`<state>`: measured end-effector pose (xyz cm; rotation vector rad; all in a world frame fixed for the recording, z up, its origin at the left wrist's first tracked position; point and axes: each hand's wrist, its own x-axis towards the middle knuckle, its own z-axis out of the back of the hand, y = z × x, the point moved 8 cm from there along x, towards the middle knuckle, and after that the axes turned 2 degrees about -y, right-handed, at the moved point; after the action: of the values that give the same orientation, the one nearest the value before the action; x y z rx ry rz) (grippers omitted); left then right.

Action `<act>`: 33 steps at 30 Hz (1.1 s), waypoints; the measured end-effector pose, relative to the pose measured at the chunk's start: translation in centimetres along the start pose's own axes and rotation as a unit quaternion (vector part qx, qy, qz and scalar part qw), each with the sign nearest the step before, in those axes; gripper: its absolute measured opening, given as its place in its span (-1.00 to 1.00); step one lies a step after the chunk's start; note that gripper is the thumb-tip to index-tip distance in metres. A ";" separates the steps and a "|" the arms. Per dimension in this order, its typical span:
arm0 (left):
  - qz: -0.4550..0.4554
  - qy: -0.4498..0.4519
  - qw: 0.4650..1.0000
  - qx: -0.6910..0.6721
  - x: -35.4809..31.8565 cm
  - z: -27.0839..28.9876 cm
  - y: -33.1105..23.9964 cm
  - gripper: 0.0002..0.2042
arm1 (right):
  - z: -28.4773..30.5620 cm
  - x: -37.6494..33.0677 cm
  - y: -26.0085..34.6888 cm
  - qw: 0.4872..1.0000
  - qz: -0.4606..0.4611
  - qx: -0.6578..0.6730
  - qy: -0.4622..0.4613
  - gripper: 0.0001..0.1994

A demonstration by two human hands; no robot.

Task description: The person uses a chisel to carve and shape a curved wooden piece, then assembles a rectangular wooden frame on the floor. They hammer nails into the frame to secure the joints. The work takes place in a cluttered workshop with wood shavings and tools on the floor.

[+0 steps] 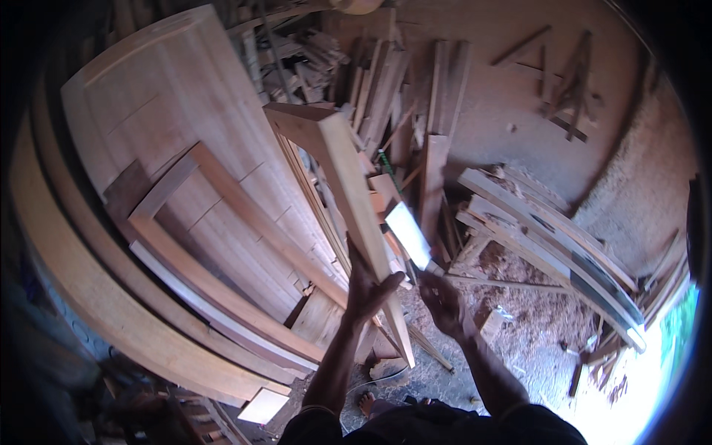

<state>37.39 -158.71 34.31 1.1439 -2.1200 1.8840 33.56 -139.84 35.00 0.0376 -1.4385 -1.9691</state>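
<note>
My left hand grips the lower part of a light wooden frame. The frame stands tilted in front of me, one long edge towards me and its top corner farther off. My right hand, just right of the frame, is closed on a flat, blade-like tool. Glare turns part of that tool bright white, and its exact kind cannot be made out. Its flat part points up and away from me, close beside the frame. My fingers hide most of its grip end.
A large wooden door panel leans at the left, with another wooden frame against it. Several planks stand by the far wall. A stack of boards lies at the right. Shavings cover the floor near my bare foot.
</note>
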 end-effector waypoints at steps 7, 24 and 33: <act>-0.070 0.090 0.977 0.178 -3.3 -14.3 1.1 0.16 | 8.9 5.1 11.0 0.969 0.192 -0.010 -0.157 -0.38; -0.086 0.022 0.957 0.276 -2.8 -18.7 8.0 -0.04 | 30.6 -8.7 1.9 0.957 0.048 0.098 -0.270 -0.47; 0.099 0.009 0.987 0.125 2.4 -19.4 14.2 -0.16 | 36.0 -13.0 -1.7 0.954 0.077 0.165 -0.240 -0.46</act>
<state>19.80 -143.24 28.53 0.9802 -2.1018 2.2941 28.14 -102.72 42.82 -0.4185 -2.0036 -1.6563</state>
